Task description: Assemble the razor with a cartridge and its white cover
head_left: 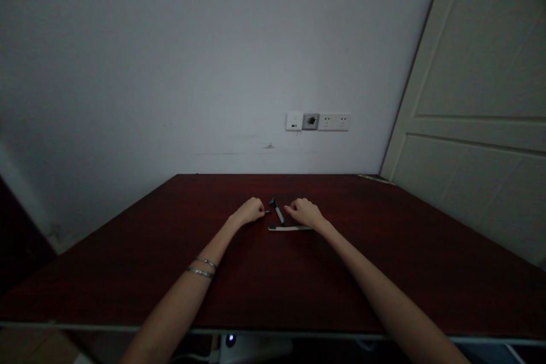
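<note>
Both my arms reach out over a dark red table (128, 261). My left hand (251, 210) rests on it with the fingers curled in, and a tiny dark piece shows at its fingertips. My right hand (303, 212) lies a little to the right, fingers bent and pinched toward a small dark razor-like tool (277, 211) that lies between the hands. A flat white strip (290, 228) lies on the table just under my right hand. Two thin bracelets (201, 268) circle my left forearm.
A white wall stands behind the table with a row of sockets (318, 121). A pale panelled door (482, 125) runs along the right side. Under the table's near edge sits a white device (251, 347) with a small light.
</note>
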Motion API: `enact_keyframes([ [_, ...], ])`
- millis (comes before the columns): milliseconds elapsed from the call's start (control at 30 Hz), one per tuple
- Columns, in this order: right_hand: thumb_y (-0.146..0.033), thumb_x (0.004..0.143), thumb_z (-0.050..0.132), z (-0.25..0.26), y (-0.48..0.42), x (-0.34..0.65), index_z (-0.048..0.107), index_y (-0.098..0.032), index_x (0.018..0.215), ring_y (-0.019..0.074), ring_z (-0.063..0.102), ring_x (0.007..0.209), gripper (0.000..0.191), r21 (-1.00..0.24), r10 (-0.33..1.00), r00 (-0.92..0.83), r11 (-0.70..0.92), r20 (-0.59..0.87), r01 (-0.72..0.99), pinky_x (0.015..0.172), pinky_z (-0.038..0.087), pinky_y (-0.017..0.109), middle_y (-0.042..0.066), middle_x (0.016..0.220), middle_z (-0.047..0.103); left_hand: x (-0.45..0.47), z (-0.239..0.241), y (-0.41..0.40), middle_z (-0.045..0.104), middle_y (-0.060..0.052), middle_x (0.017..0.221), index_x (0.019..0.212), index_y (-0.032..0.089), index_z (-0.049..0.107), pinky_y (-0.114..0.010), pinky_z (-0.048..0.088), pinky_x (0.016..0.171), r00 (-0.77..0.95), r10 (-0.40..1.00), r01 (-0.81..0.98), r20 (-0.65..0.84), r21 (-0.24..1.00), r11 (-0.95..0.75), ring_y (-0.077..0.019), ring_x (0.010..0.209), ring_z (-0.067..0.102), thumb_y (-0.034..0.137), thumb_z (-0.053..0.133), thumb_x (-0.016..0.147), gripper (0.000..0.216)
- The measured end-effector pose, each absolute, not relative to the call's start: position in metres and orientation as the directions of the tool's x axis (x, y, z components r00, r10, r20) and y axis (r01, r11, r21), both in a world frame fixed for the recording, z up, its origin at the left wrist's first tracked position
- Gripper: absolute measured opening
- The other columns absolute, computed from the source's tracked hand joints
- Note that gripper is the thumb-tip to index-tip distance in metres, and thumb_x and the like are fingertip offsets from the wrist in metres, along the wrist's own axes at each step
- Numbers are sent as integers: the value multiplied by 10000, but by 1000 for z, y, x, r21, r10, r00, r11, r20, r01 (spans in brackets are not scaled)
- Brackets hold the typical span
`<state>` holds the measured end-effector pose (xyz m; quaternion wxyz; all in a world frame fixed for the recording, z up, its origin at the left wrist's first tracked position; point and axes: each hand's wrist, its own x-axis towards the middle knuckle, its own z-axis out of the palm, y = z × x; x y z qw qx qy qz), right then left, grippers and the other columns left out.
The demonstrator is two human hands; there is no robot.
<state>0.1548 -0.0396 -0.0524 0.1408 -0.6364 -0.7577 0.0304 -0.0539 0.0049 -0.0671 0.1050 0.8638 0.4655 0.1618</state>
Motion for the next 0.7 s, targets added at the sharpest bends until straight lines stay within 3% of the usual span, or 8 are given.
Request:
enact_keyframes([
  [100,-484,830,402,-53,-36,165,683,-174,753,223,629,796,425,-308,970,-115,179,214,934,628,419,263,105,824,676,-54,-69,8,669,-45,647,722,117,718,-191,381,584,520,828,744,208,366,-559,-120,583,557,160,511,702,212],
  [200,-426,815,446,-55,-30,173,691,-161,765,198,622,766,365,-449,944,-154,276,291,850,643,422,254,89,791,683,-51,-67,9,674,-32,689,760,111,720,-187,391,602,510,824,717,247,407,-566,-121,623,566,186,495,719,240],
  [333,-348,771,503,-55,-23,178,691,-136,823,175,615,765,289,-641,878,-235,468,417,608,701,443,256,68,811,692,-43,-59,3,661,-28,666,751,96,718,-199,407,593,462,832,572,307,614,-544,-126,617,560,236,514,710,251],
  [433,-346,726,547,-51,-24,178,684,-116,863,160,608,697,300,-748,887,-194,458,418,480,651,459,256,64,786,687,-36,-51,-4,650,-35,626,738,90,713,-211,413,567,436,854,461,283,745,-483,-121,574,547,252,537,688,245],
  [567,-365,685,587,-44,-29,178,683,-94,858,135,574,592,336,-826,904,-174,427,390,369,564,451,245,61,715,673,-29,-46,-11,648,-45,616,713,85,706,-218,417,563,424,863,398,276,799,-450,-115,553,536,241,548,670,226],
  [700,-364,670,609,-40,-33,179,691,-96,811,133,568,600,314,-835,900,-192,435,391,338,557,438,237,63,710,670,-27,-47,-14,658,-54,640,712,84,704,-213,405,563,470,824,371,315,777,-509,-110,558,528,229,546,667,219],
])
